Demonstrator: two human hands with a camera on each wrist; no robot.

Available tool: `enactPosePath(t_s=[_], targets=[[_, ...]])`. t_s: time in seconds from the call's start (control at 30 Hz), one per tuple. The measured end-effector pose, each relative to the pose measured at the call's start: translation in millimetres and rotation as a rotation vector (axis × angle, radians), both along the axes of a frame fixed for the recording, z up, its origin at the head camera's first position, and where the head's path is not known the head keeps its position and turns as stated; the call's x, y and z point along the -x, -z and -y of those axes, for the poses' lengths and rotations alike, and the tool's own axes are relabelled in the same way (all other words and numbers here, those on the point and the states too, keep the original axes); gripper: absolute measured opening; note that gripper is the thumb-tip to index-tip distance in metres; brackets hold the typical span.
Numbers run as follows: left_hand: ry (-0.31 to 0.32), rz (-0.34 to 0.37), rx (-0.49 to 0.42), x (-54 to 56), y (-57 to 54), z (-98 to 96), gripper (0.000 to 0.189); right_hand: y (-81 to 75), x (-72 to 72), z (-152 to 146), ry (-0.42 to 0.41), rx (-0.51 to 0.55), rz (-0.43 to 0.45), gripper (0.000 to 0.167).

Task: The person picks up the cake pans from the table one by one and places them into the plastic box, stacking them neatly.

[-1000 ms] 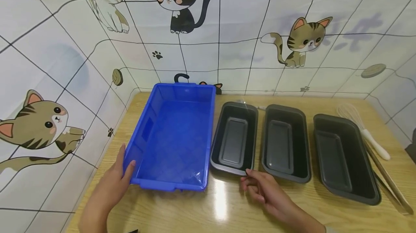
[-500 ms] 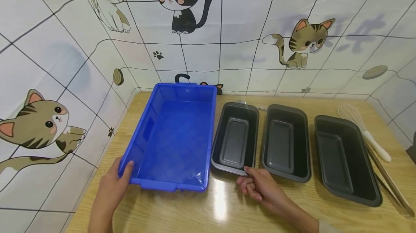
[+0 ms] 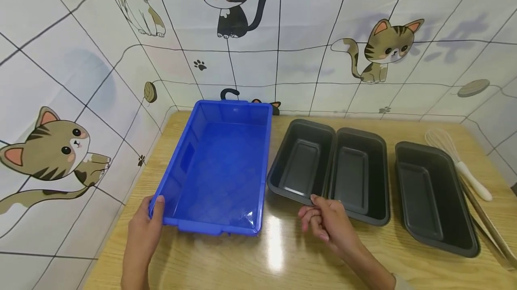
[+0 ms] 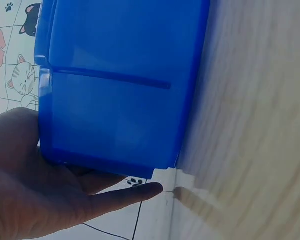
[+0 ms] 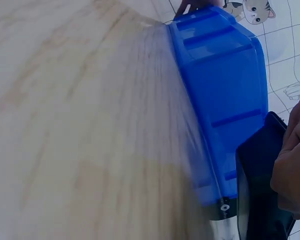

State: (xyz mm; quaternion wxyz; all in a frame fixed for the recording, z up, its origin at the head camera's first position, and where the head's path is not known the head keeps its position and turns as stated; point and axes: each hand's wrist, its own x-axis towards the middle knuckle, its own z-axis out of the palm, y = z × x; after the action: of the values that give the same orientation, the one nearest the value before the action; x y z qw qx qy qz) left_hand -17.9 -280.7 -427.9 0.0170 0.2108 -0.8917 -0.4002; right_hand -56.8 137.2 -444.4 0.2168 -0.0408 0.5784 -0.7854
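My left hand (image 3: pixel 144 231) grips the front left corner of a blue plastic bin (image 3: pixel 226 169), thumb over the rim and fingers along the outside. In the left wrist view, the bin's outer wall (image 4: pixel 120 115) fills the middle, with one finger stretched below it. My right hand (image 3: pixel 331 222) pinches the front rim of the leftmost dark loaf pan (image 3: pixel 300 164), thumb on top and fingers curled underneath. That pan's right rim meets or overlaps the rim of the middle loaf pan (image 3: pixel 351 177). Both pans and the bin hold nothing. The right wrist view shows the held pan (image 5: pixel 260 180) beside the bin.
A third loaf pan (image 3: pixel 422 195) stands apart on the right. Beyond it lie a whisk with a white handle (image 3: pixel 472 180) and metal tongs (image 3: pixel 488 227). The wooden table (image 3: pixel 226 258) ends at a cat-patterned wall covering (image 3: pixel 303 70) at the back and left.
The leftmost loaf pan has risen a little and shifted right, closing the gap to the middle pan. My right hand moved with it. My left hand stays on the bin corner.
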Motion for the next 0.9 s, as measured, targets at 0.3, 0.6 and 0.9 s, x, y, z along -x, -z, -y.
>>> enactPosePath(t_s=[0.3, 0.6, 0.9], targets=[[-0.028, -0.019, -0.007, -11.2, 7.6, -0.7, 0.065, -25.4, 0.7, 4, 0.009, -0.015, -0.157, 0.053], [-0.015, -0.182, 0.063, -5.6, 67.7, 26.7, 0.054, -50.0, 10.6, 41, -0.111, 0.087, -0.229, 0.054], [-0.011, -0.142, 0.066, -0.9, 89.7, 39.7, 0.046, -54.6, 18.7, 96, -0.193, 0.078, -0.078, 0.051]])
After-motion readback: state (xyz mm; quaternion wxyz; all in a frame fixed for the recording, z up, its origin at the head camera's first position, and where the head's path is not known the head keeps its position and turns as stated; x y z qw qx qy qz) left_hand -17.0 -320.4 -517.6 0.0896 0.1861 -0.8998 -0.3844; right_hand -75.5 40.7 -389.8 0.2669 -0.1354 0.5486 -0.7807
